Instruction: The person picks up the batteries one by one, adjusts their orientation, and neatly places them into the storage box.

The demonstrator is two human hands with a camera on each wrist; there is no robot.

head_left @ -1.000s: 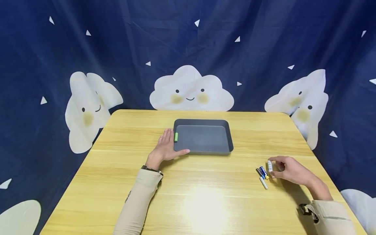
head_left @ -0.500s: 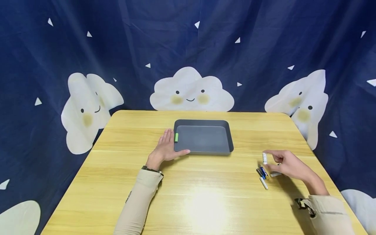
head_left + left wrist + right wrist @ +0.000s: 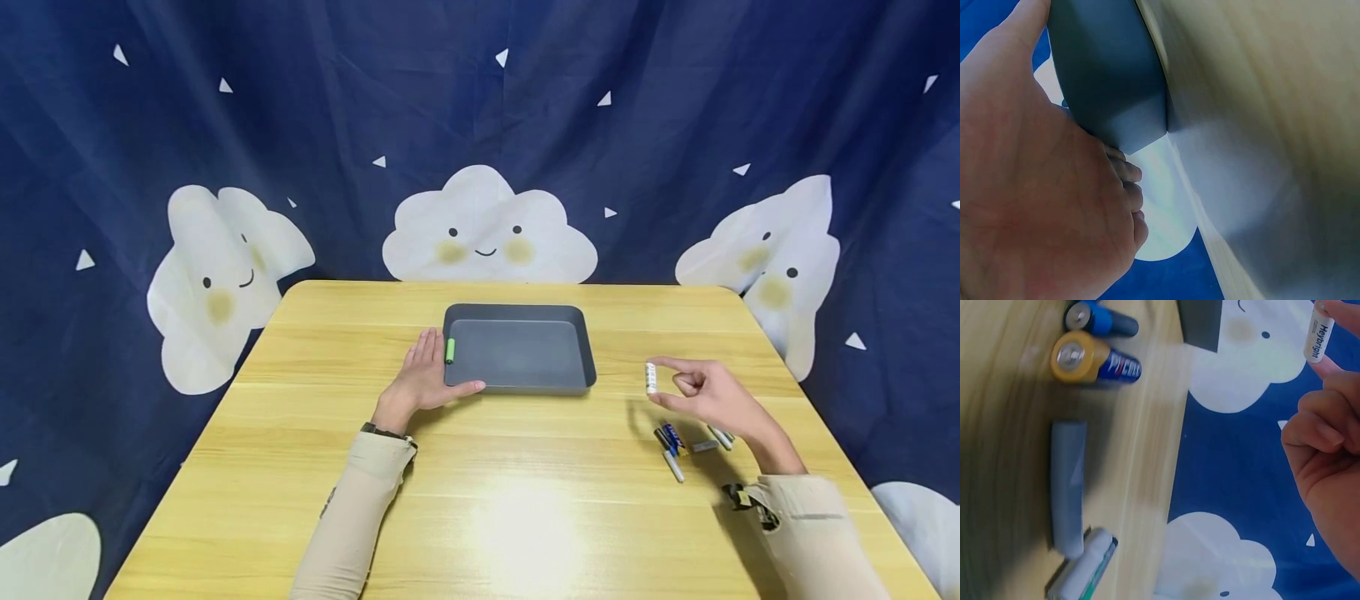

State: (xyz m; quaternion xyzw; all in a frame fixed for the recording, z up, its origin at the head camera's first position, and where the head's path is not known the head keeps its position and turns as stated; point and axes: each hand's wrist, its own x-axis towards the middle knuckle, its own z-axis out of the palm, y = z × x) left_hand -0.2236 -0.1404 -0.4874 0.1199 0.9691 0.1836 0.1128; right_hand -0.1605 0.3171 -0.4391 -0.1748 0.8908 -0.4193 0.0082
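My left hand (image 3: pixel 420 379) lies against the left front corner of a dark grey tray (image 3: pixel 517 346), fingers straight along its side and thumb at its front edge. Inside the tray, by the left wall, is a green battery (image 3: pixel 450 351). My right hand (image 3: pixel 712 397) pinches a white battery (image 3: pixel 651 377) between thumb and index finger, raised over the table to the right of the tray. Lettering reading "Heybright" shows on this battery (image 3: pixel 1319 334) in the right wrist view, where the other fingers are curled into the palm.
Below the right hand lie a blue and yellow battery (image 3: pixel 1097 360), a black and blue battery (image 3: pixel 1100 319), a white stick-like piece (image 3: pixel 673 467), a grey bar-shaped piece (image 3: pixel 1068 487) and a white and green battery (image 3: pixel 1084 565). A blue cloud-print curtain (image 3: pixel 480 100) hangs behind the table.
My right hand has lifted the white battery from beside the other pieces and carried it left and away from me, toward the tray. My left hand has stayed at the tray.
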